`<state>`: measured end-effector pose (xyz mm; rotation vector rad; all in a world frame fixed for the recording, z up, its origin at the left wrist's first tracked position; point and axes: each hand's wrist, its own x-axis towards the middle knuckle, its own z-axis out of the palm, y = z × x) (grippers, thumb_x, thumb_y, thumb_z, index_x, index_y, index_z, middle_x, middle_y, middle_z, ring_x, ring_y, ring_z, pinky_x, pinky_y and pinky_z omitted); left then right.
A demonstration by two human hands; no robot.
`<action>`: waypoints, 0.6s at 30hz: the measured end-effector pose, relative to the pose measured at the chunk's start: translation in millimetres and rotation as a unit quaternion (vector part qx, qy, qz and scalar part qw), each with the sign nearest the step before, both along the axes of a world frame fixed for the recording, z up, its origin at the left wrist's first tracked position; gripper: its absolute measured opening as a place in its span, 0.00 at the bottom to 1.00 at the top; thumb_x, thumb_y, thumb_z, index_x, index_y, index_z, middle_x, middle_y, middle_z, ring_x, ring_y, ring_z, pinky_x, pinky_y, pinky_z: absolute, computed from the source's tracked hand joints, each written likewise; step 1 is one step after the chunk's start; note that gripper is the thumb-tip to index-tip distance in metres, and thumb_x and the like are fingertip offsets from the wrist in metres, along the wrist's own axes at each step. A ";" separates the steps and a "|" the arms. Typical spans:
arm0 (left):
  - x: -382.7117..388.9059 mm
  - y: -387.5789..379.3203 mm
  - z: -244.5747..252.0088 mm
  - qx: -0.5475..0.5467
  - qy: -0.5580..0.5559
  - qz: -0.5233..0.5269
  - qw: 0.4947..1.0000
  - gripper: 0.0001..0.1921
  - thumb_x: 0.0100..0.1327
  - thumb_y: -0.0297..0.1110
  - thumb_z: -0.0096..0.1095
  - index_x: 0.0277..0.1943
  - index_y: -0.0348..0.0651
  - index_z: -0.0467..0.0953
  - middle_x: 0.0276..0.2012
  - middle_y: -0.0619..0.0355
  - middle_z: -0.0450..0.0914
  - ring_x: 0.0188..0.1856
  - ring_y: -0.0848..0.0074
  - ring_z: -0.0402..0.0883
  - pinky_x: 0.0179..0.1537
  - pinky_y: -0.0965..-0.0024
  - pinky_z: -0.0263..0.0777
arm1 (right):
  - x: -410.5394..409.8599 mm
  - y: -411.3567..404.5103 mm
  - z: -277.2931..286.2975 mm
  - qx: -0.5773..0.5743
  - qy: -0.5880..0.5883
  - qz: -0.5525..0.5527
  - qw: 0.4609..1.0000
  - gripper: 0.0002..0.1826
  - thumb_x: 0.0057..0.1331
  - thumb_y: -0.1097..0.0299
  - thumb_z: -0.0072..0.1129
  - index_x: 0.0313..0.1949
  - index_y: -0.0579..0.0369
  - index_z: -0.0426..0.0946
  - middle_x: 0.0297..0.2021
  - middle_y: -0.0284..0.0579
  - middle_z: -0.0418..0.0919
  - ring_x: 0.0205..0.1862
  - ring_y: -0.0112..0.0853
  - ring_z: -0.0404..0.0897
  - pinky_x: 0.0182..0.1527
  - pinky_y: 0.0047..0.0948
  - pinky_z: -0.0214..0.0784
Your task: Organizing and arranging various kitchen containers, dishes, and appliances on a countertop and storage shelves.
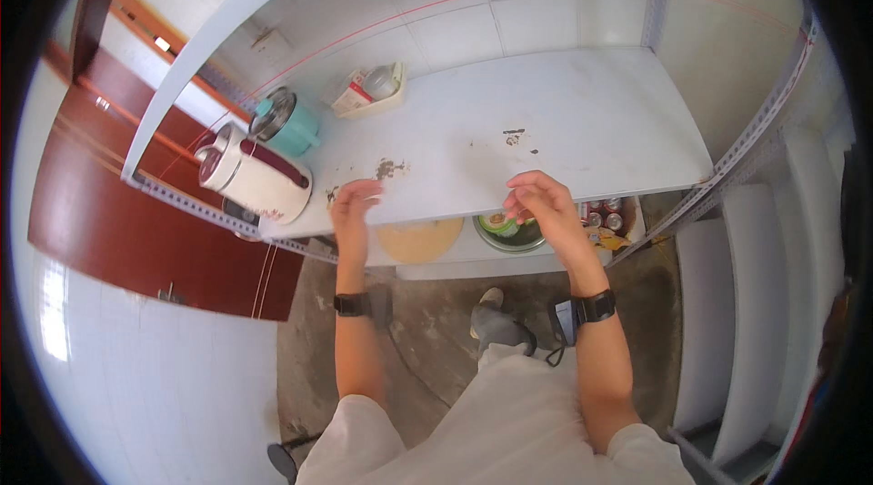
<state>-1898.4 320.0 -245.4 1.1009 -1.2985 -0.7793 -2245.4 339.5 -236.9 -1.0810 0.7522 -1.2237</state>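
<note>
Both of my hands hang over the front edge of a white metal shelf (450,178) with worn, rusty spots. My left hand (354,212), slightly blurred, holds nothing, its fingers curved inward. My right hand (545,209) is bent with fingers apart and nothing seen in them. Nearest my left hand stands a cream soymilk maker or kettle (266,178) with a dark red handle. Behind that is a turquoise electric pot (286,123) with a clear lid. A cream plastic basket (382,103) holding packets and a clear container sits against the tiled wall.
On the lower shelf lie a round wooden board (419,239), a metal basin (515,244) with a green-and-white item, and a box of cans (614,220). A perforated upright post (757,110) bounds the right. White shelving (702,321) stands lower right; a dark red door (157,212) is left.
</note>
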 end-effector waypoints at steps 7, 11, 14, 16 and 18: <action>93.5 -153.2 -33.1 0.065 0.118 0.140 0.981 0.16 0.72 0.33 0.49 0.56 0.35 0.71 0.55 0.46 0.79 0.53 0.63 0.79 0.55 0.63 0.72 | 106.4 -167.0 0.8 -0.017 0.134 -0.130 0.982 0.16 0.69 0.58 0.55 0.44 0.59 0.79 0.37 0.45 0.84 0.41 0.31 0.83 0.42 0.30 0.74; 162.2 -246.3 -59.9 0.142 0.127 0.150 0.970 0.23 0.70 0.43 0.51 0.59 0.34 0.68 0.53 0.49 0.75 0.55 0.61 0.74 0.61 0.60 0.65 | 216.7 -262.6 7.1 -0.011 0.323 -0.151 0.934 0.23 0.62 0.59 0.55 0.51 0.63 0.76 0.48 0.65 0.80 0.53 0.55 0.79 0.55 0.46 0.71; 156.7 -299.6 -54.7 0.188 0.126 0.140 0.964 0.24 0.68 0.45 0.55 0.57 0.33 0.67 0.47 0.52 0.74 0.52 0.63 0.74 0.58 0.62 0.66 | 237.3 -292.2 -13.5 0.015 0.316 -0.202 0.927 0.24 0.64 0.59 0.54 0.53 0.64 0.74 0.49 0.65 0.80 0.53 0.55 0.79 0.56 0.47 0.72; 210.6 -313.3 -63.8 0.119 -0.093 0.064 0.986 0.24 0.67 0.43 0.54 0.57 0.33 0.67 0.47 0.51 0.74 0.51 0.64 0.74 0.56 0.63 0.66 | 265.1 -303.1 -6.1 0.041 0.307 -0.184 0.933 0.23 0.64 0.59 0.53 0.52 0.64 0.75 0.48 0.65 0.81 0.52 0.55 0.80 0.55 0.47 0.73; 178.0 -328.4 -62.1 0.121 -0.154 0.013 0.981 0.22 0.65 0.39 0.54 0.56 0.32 0.66 0.47 0.49 0.73 0.50 0.65 0.74 0.52 0.64 0.67 | 262.2 -317.7 -33.0 0.071 0.312 -0.190 0.928 0.21 0.64 0.60 0.53 0.50 0.64 0.78 0.46 0.64 0.82 0.50 0.55 0.82 0.53 0.47 0.75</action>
